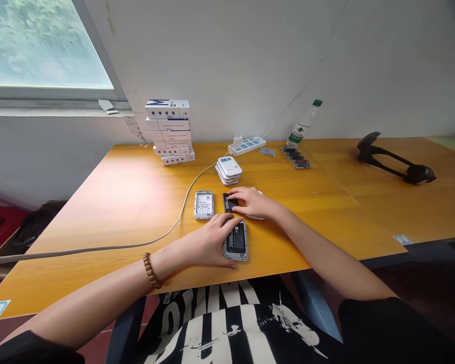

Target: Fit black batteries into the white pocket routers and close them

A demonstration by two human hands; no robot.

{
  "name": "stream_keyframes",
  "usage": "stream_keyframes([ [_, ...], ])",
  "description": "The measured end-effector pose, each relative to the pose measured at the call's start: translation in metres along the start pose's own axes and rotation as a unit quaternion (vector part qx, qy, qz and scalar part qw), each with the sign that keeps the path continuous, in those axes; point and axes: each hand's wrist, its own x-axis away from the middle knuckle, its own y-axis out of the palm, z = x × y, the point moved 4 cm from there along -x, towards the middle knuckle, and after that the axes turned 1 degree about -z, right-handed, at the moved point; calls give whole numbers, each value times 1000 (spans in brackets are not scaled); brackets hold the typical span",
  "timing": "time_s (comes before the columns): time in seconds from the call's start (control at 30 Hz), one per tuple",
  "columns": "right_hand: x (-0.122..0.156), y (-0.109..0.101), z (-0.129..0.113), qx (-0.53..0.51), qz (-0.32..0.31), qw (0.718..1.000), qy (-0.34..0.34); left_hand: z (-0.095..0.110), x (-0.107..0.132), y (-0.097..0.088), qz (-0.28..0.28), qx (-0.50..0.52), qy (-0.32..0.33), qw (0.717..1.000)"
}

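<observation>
My left hand (211, 243) lies curled around the left side of an opened grey device (236, 241) with a black "3000" battery seated in it. My right hand (252, 202) rests just behind it, fingers laid over a second black battery (229, 202) and a white device body (257, 216) under the palm. Another open device (203, 205) showing a white label lies to the left, untouched. A beaded bracelet (151, 271) circles my left wrist.
A short stack of white devices (228, 170) sits behind my hands. White boxes (170, 131) are piled by the wall. A power strip (247, 145), a water bottle (304, 124) and a black stand (396, 159) lie further back. A white cable (136, 245) crosses the orange table (109, 202).
</observation>
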Motion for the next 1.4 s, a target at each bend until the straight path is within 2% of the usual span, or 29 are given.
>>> stream_keyframes([
  [0.1,4,-11,-1,-37,34,999,-10,-1,-2,-2,30,8,2,1000],
  [0.2,14,-27,-13,-86,74,993,-25,0,-4,-7,86,21,2,996],
  [0.33,26,-32,-35,-127,10,991,-37,1,-5,-14,166,32,2,986],
  [0.4,29,-30,-43,-111,6,993,-43,1,-4,-15,185,37,5,982],
  [0.8,30,-22,-57,-76,61,993,-70,3,-2,-17,239,25,17,971],
  [1.0,27,-17,-59,-92,57,993,-36,6,-2,-19,245,-4,36,969],
  [1.1,26,-20,-56,-129,52,990,-32,7,-2,-19,237,-16,48,970],
  [1.2,28,-25,-54,-185,71,979,-56,2,-2,-24,237,-9,39,971],
  [1.33,29,-21,-51,-296,89,950,-55,-12,-2,-39,260,-2,12,965],
  [1.4,28,-18,-49,-343,130,929,-47,-22,-3,-51,272,-1,-5,962],
])
